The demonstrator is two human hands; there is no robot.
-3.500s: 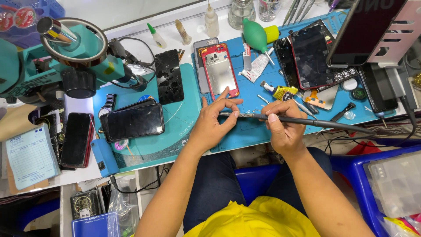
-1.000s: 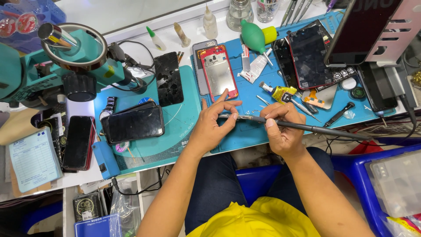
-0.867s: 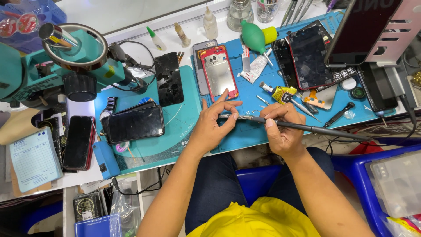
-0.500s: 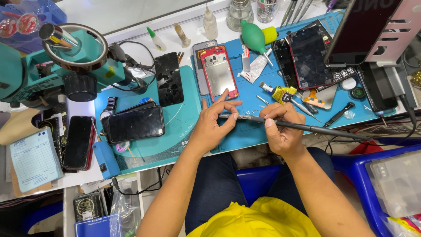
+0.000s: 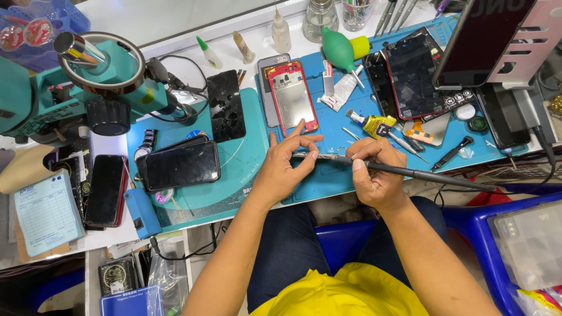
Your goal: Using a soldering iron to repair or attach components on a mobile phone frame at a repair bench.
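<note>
1. Cluttered repair worktop (image 5: 175, 35), white under a blue silicone work mat (image 5: 328, 181) whose near edge runs just above the person's lap; both hands meet over that near edge, a little right of centre.
2. Nearest the edge, the right hand (image 5: 374, 175) is clenched in a pen grip around a long thin black soldering-iron handle (image 5: 421, 174). Its long axis lies almost level, left to right: the metal tip points left and the black cord trails off right, past the blue plastic chair (image 5: 503, 216).
3. Just left of it, the left hand (image 5: 287, 167) has thumb and forefinger pinched together at the iron's tip. Whatever it pinches is too small to tell; the other fingers are spread and raised. The tip lies to the left hand's right, touching or all but touching its fingertips, so the two hands are equally close to the working point.
4. Open room: bare mat lies under and left of the left hand, towards a round teal pad (image 5: 234, 169); to the right, a black precision screwdriver (image 5: 451, 154) and a small yellow-labelled glue tube (image 5: 374, 124) crowd the mat.
5. Further left sits a dark smartphone stacked face up (image 5: 178, 167).
6. Beyond the hands, just past the left fingertips, a red-framed opened phone body (image 5: 291, 96) lies lengthwise near to far.
7. Farther still stand a green rubber air-blower bulb (image 5: 338, 50) and, at far left, a teal microscope stand (image 5: 88, 76).
</note>
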